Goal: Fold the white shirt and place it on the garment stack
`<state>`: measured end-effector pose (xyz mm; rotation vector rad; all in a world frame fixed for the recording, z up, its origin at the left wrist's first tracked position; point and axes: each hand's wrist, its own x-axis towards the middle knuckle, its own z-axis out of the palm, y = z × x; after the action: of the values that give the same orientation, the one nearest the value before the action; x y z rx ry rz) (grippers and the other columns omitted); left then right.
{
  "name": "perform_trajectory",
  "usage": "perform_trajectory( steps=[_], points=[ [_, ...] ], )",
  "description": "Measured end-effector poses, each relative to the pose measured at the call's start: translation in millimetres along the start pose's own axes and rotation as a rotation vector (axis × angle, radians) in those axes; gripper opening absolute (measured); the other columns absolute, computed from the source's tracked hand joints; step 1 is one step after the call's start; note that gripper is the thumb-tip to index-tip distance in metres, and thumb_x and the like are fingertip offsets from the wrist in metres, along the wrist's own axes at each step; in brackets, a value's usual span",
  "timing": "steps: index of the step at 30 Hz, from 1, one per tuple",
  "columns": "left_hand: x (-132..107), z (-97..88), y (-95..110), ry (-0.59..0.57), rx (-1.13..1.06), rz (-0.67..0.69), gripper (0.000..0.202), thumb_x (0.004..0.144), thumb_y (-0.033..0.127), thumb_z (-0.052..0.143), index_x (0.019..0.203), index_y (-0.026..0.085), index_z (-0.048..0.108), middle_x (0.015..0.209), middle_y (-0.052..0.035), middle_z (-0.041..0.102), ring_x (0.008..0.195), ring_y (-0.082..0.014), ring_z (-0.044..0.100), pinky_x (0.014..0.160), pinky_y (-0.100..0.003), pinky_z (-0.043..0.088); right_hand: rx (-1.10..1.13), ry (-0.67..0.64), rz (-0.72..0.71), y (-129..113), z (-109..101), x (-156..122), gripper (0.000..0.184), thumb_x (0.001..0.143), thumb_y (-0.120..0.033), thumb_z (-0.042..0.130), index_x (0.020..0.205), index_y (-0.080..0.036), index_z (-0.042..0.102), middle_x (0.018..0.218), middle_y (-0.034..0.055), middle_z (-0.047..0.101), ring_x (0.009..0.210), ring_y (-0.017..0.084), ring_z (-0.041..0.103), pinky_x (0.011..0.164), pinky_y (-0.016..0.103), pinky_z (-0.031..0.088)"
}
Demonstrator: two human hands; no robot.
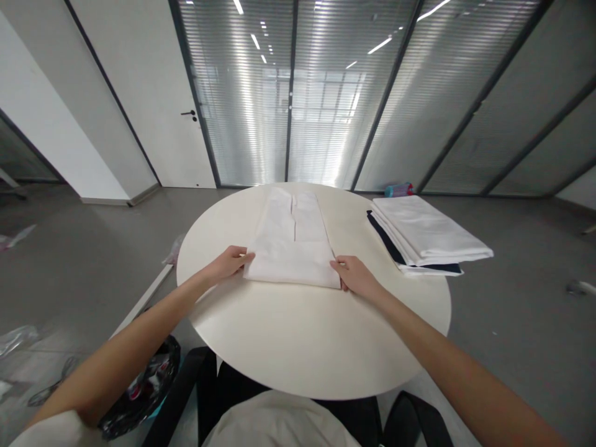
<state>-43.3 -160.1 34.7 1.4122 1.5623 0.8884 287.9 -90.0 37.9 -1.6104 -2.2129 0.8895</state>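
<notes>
I can read no text, label, brand, number or sign here. Any print on the blue-and-red object (399,190) beyond my table's (302,341) one o'clock edge, or on the red-and-white item (135,391) off eight o'clock, stays illegible to me.

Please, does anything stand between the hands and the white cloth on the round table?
Nothing visible stands in the way: the left hand and right hand touch the white cloth, at opposite side edges. The stack of folded cloths lies apart from it, farther right on the table.
</notes>
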Motion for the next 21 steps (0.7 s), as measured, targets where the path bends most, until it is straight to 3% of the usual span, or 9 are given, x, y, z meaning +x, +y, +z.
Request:
perform_trajectory(
  steps=[3, 6, 8, 10, 13, 18, 21],
  points=[
    [7.2, 3.0, 5.2, 0.034, -0.098, -0.083, 0.044, 0.079, 0.045, 0.073, 0.107, 0.012, 0.065, 0.050, 0.0067, 0.042, 0.041, -0.0055, 0.032, 0.041, -0.019, 0.020, -0.078, 0.042, 0.025, 1.9, 4.2, 4.3, 0.029, 0.097, -0.035, 0.046, 0.090, -0.015, 0.065, 0.050, 0.0005, 0.058, 0.050, 0.017, 0.058, 0.057, 0.027, 0.039],
    [6.3, 5.5, 6.0, 0.116, -0.084, -0.112, 0.061, 0.082, 0.033, 0.072, 0.136, 0.014, 0.050, 0.049, 0.0099, 0.042, 0.038, -0.0053, 0.033, 0.042, -0.018, 0.022, -0.095, 0.094, 0.046, 6.0, 8.3, 3.0, 0.030, 0.096, -0.038, 0.048, 0.106, -0.016, 0.065, 0.053, -0.0007, 0.059, 0.052, 0.017, 0.059, 0.058, 0.027, 0.039],
    [5.4, 7.2, 3.0, 0.161, -0.070, -0.092, 0.071, 0.083, 0.028, 0.071, 0.146, 0.016, 0.040, 0.050, 0.0107, 0.044, 0.039, -0.0052, 0.035, 0.043, -0.018, 0.025, -0.113, 0.145, 0.043, 7.0, 11.1, 1.3, 0.038, 0.095, -0.037, 0.050, 0.126, -0.017, 0.058, 0.057, -0.0015, 0.062, 0.056, 0.018, 0.061, 0.060, 0.028, 0.040],
    [6.0, 8.8, -2.1, 0.174, -0.074, -0.045, 0.076, 0.082, 0.026, 0.069, 0.149, 0.018, 0.034, 0.051, 0.0110, 0.047, 0.040, -0.0052, 0.037, 0.044, -0.017, 0.026, -0.162, 0.208, 0.027, 6.9, 14.0, 0.0, 0.052, 0.094, -0.035, 0.051, 0.143, -0.020, 0.044, 0.068, 0.0002, 0.067, 0.064, 0.020, 0.065, 0.063, 0.029, 0.041],
    [9.3, 10.6, -9.2, 0.163, -0.056, 0.028, 0.075, 0.082, 0.027, 0.067, 0.148, 0.018, 0.032, 0.053, 0.0108, 0.049, 0.041, -0.0050, 0.038, 0.046, -0.016, 0.026, -0.253, 0.257, 0.004, 6.4, 17.5, -0.5, 0.059, 0.095, -0.032, 0.051, 0.151, -0.024, 0.036, 0.085, 0.0053, 0.072, 0.080, 0.023, 0.069, 0.069, 0.031, 0.044],
    [14.2, 10.6, -12.8, 0.183, 0.094, 0.059, 0.067, 0.084, 0.028, 0.062, 0.145, 0.018, 0.038, 0.064, 0.0067, 0.055, 0.046, -0.0065, 0.043, 0.048, -0.017, 0.034, -0.332, 0.221, 0.015, 2.0, 17.3, -4.2, 0.052, 0.096, -0.031, 0.050, 0.147, -0.025, 0.042, 0.090, 0.0070, 0.073, 0.088, 0.026, 0.070, 0.073, 0.032, 0.046],
    [13.4, 9.4, -10.8, 0.254, 0.280, 0.143, 0.055, 0.084, 0.030, 0.062, 0.136, 0.020, 0.049, 0.090, -0.0015, 0.061, 0.058, -0.0102, 0.056, 0.057, -0.023, 0.046, -0.451, 0.252, -0.035, -7.4, 11.8, -10.8, 0.042, 0.096, -0.028, 0.050, 0.136, -0.022, 0.054, 0.099, 0.0099, 0.072, 0.086, 0.024, 0.069, 0.071, 0.031, 0.045]
  ],
)
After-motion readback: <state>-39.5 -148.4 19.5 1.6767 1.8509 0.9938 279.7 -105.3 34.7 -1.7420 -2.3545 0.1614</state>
